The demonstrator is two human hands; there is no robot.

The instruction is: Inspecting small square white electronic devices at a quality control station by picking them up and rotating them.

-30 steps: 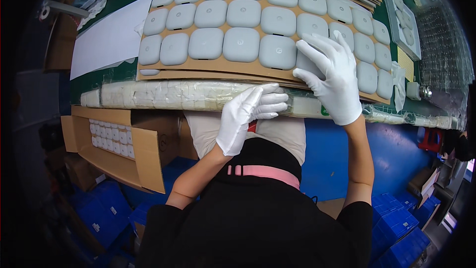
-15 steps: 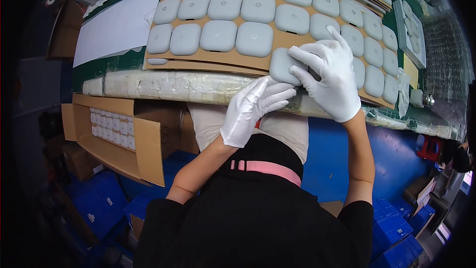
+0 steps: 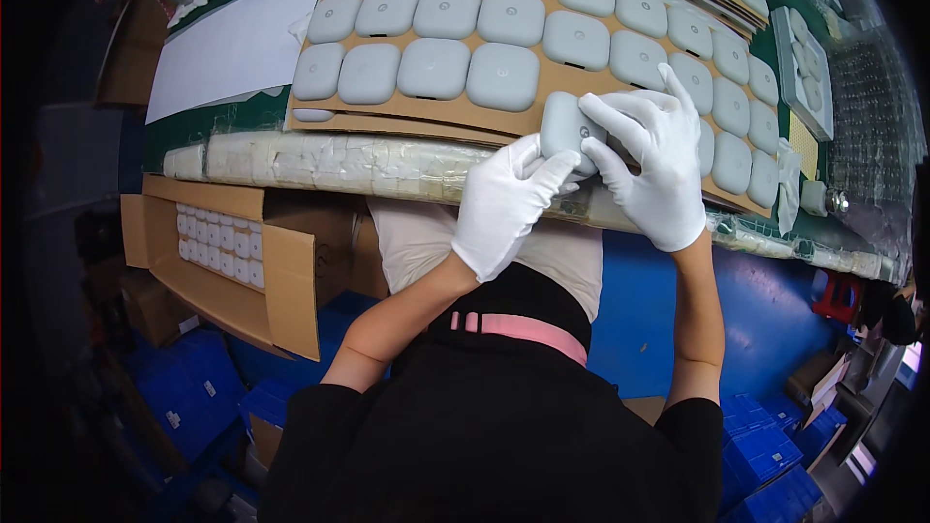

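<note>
A pale grey plastic case with rounded corners [image 3: 560,124] is held up at the near edge of the bench, tilted on its side. My left hand [image 3: 511,196], in a white glove, grips its lower left part, with the thumb across its near face. On the right, my gloved right hand [image 3: 651,153] holds the other side between thumb and fingers; one finger points up and away. Behind them, rows of similar grey cases [image 3: 433,68] lie on a brown cardboard sheet [image 3: 407,123]. The underside of the held case is hidden.
A white paper sheet [image 3: 232,44] lies on the green bench top [image 3: 199,123] at left. An open carton [image 3: 291,281] with more pale cases stands below the bench. At far right sits a grey tray [image 3: 806,77] with pieces in it. Blue boxes [image 3: 765,446] stand on the floor.
My left hand has moved up and closed its thumb onto the case, where it was flat beneath before. The case has turned more upright, showing a small round mark near my right fingers.
</note>
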